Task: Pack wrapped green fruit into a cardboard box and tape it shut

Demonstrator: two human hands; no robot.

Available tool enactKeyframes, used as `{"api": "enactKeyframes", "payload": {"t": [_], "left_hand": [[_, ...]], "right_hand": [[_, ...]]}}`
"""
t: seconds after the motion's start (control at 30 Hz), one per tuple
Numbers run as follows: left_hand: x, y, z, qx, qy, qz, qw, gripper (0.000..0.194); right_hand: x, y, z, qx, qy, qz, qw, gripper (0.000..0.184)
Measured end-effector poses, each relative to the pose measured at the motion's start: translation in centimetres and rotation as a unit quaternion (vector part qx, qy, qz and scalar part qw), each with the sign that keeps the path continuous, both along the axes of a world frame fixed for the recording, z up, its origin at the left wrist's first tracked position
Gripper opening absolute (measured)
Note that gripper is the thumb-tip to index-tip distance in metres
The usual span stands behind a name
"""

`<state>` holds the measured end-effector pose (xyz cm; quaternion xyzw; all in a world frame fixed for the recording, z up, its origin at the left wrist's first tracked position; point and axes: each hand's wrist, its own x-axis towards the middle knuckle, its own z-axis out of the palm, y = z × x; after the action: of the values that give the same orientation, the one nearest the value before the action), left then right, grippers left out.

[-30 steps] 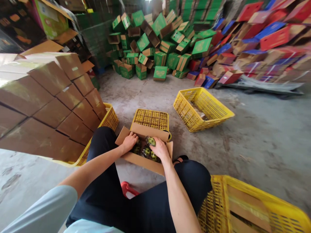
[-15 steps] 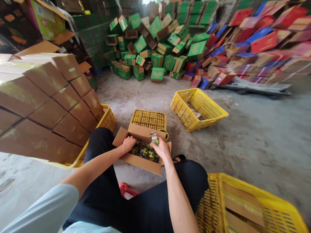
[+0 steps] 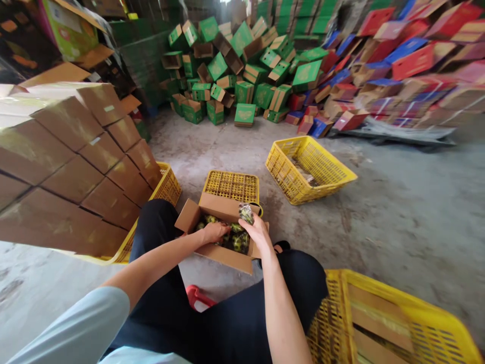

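Observation:
An open cardboard box [image 3: 223,258] stands in front of my knees, holding several green fruits in clear plastic wrap [image 3: 239,242]. My left hand [image 3: 215,232] reaches over the left wall, fingers stretched out onto the fruits in the middle; its fingertips are partly hidden among them. At the box's right end, my right hand [image 3: 258,232] is closed on one plastic-wrapped green fruit [image 3: 246,213], raised above the others. Under the far side of the box is an upturned yellow crate [image 3: 233,186]. The kind of fruit is too small to tell.
A yellow basket [image 3: 326,169] with some contents stands ahead right. Closed cartons [image 3: 76,172] are stacked at my left in a yellow crate [image 3: 168,187]. Another crate [image 3: 428,313] with cartons is at my right. Green boxes [image 3: 244,115] and red-blue boxes [image 3: 413,63] lie piled behind.
My right hand has lifted the wrapped fruit up from the others and tilted it. My left hand has moved right, from the box's left end to the middle. The view shifted slightly.

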<state>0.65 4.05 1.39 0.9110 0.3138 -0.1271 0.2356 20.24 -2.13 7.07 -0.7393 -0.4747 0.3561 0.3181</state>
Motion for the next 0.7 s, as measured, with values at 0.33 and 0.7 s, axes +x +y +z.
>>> {"api": "enactKeyframes", "payload": {"t": [0.33,0.7], "left_hand": [[3.3,-2.6,0.6,0.029,-0.014,0.107,0.994,0.06],[2.3,-1.1,0.4,0.022,0.022,0.065,0.997,0.029]], "right_hand": [[0.3,-0.2,0.4,0.039,0.024,-0.014,0.999,0.035],[0.1,-0.9,0.3,0.014,0.015,0.009,1.0,0.031]]}}
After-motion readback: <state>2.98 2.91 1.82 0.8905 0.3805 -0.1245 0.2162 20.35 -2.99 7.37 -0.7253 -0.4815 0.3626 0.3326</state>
